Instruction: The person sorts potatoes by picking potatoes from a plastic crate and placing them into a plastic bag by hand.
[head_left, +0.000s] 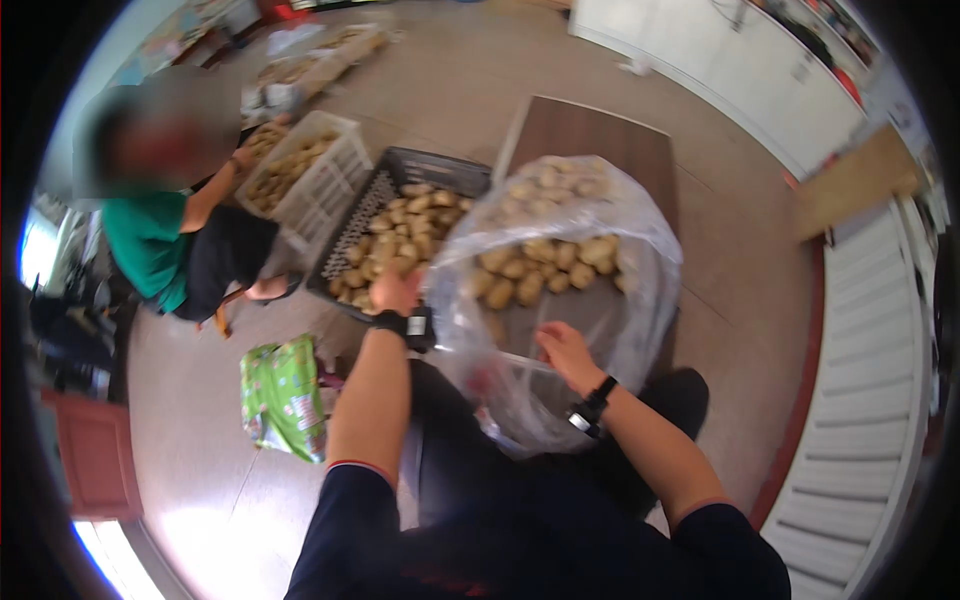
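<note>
My left hand (396, 292) is over the near right corner of a dark plastic crate (350, 215) of potatoes (405, 225). Its fingers are closed around a potato (402, 266), slightly blurred. In front of me a clear plastic bag (640, 225) stands wide at the mouth, with several potatoes (540, 265) in its far part. My right hand (568, 355) hovers over the bag's near rim, fingers loosely bent and apart, with nothing visible in them. Both wrists wear black bands.
At the left, a person in a green shirt (150, 235) sits beside a white crate (325, 190) of potatoes, one hand at a further heap. A green patterned bag (285, 395) lies on the floor. Behind the plastic bag is a brown board (595, 130); a white radiator (860, 400) lines the right.
</note>
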